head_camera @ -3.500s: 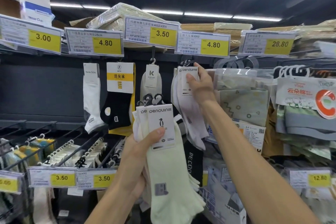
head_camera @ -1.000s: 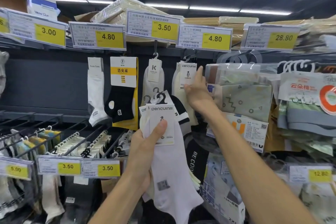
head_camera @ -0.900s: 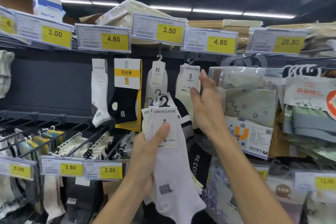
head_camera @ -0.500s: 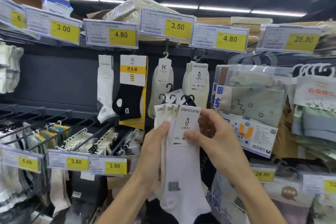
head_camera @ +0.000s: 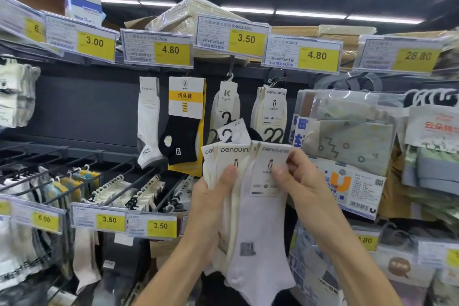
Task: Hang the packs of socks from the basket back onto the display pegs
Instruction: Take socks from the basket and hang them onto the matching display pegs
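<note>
Single head-worn wide-angle camera, close to the display pegs (head_camera: 231,64), facing them head-on and slightly upward, ceiling light strips (head_camera: 308,13) along frame top.

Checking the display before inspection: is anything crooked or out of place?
Yes: in the bundle of sock packs held by the left hand, one white header card tilts sideways behind the upright ones.

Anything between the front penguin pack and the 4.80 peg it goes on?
Nothing visible. Right hand pinches the front pack below the peg, where matching packs already hang; left hand holds the other packs.
</note>
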Motion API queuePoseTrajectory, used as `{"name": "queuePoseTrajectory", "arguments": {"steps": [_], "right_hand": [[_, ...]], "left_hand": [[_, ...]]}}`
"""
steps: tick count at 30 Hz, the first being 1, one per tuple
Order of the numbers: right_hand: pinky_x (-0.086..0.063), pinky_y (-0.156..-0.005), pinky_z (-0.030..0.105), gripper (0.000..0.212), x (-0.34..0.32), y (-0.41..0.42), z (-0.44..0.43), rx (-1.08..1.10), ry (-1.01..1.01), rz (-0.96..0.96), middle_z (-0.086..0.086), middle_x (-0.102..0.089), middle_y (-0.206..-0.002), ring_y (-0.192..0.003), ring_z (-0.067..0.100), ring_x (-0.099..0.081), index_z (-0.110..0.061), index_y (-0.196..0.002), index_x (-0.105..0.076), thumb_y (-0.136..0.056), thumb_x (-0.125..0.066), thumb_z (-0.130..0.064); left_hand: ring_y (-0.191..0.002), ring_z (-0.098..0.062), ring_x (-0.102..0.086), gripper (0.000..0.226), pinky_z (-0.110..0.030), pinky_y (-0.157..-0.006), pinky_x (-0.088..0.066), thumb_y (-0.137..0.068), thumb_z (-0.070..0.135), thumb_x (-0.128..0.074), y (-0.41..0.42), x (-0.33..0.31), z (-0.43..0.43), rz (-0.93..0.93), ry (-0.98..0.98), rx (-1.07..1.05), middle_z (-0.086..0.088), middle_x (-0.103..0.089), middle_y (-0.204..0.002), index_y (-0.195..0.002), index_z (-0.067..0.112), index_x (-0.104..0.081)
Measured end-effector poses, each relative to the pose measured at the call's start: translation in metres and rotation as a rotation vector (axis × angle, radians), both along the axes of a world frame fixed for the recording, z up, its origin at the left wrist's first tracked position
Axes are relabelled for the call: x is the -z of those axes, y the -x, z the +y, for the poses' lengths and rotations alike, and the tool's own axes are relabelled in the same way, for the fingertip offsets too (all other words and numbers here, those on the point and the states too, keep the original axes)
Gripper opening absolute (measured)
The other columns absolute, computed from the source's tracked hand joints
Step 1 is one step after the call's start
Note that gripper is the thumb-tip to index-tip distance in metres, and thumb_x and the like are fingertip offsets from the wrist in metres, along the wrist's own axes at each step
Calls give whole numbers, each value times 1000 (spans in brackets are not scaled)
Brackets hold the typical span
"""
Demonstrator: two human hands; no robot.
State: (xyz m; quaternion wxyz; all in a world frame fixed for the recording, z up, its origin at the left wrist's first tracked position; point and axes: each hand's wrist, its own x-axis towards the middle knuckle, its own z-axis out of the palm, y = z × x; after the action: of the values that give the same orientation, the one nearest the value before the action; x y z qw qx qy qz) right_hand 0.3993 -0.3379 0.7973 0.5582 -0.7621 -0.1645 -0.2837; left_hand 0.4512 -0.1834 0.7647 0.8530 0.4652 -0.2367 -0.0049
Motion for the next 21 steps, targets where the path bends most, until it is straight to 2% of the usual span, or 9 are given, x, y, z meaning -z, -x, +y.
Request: {"name": "queuePoseTrajectory", "arguments": {"steps": [3,5,7,11,12,14,17,19,21], "right_hand": [[-55,-80,33,15,-8,-9,-4,124,-129,-91,-8,-74,-105,-97,10,-70,-28,-112,-59,-101,-51,-21],[-54,-81,30,19,-21,-21,-11,253,-179,-167,-10,-72,-103,-98,9,-68,-28,-112,-60,-101,-49,-17],[-52,-78,19,23,-36,-36,-18,346,-166,-199,-15,-69,-102,-96,2,-66,-27,-119,-58,-102,-47,-17],[-47,-65,5,35,-61,-68,-29,398,-104,-178,-18,-66,-106,-86,-13,-62,-25,-127,-57,-101,-42,-7],[-45,-64,3,35,-66,-76,-31,400,-89,-178,-16,-66,-107,-85,-14,-62,-22,-128,-56,-101,-41,-6],[-46,-65,4,36,-73,-87,-33,421,-51,-179,-6,-67,-114,-93,-4,-64,-17,-135,-51,-102,-40,-7],[-48,-78,21,46,-79,-102,-34,450,15,-175,5,-63,-128,-107,18,-63,-17,-144,-42,-99,-39,-10],[-43,-95,30,54,-80,-109,-32,522,65,-125,1,-54,-143,-124,19,-54,-24,-152,-33,-98,-39,-16],[-34,-114,36,57,-80,-115,-30,498,53,-94,-2,-43,-153,-137,18,-43,-25,-154,-27,-99,-39,-14]], "left_hand": [[-98,-31,-75,52,-40,-78,-61,-72,47,-73,-2,1,2,64,7,-28,-13,-77,-108,-112,13,-72],[-96,-29,-76,44,-36,-73,-62,-73,46,-72,-3,2,3,72,17,-7,-12,-78,-106,-105,16,-77],[-94,-28,-76,38,-31,-67,-62,-75,43,-71,-2,2,4,73,28,21,-13,-78,-104,-102,17,-78],[-92,-28,-76,49,-30,-64,-61,-70,44,-73,-1,2,3,94,47,26,-13,-78,-105,-108,15,-75],[-92,-28,-76,52,-30,-64,-61,-68,46,-74,-1,2,3,99,44,21,-13,-78,-105,-110,14,-74],[-91,-28,-77,52,-30,-64,-61,-66,47,-75,-2,2,4,100,26,13,-13,-78,-103,-106,14,-76],[-90,-27,-77,40,-31,-65,-61,-71,47,-73,-1,1,5,81,0,32,-13,-78,-103,-98,19,-79],[-93,-28,-76,41,-32,-67,-61,-71,47,-73,-1,0,5,86,-11,32,-12,-78,-105,-101,19,-79],[-94,-27,-76,44,-32,-68,-61,-69,49,-74,-1,0,5,90,-19,28,-11,-78,-105,-103,20,-79]]}}
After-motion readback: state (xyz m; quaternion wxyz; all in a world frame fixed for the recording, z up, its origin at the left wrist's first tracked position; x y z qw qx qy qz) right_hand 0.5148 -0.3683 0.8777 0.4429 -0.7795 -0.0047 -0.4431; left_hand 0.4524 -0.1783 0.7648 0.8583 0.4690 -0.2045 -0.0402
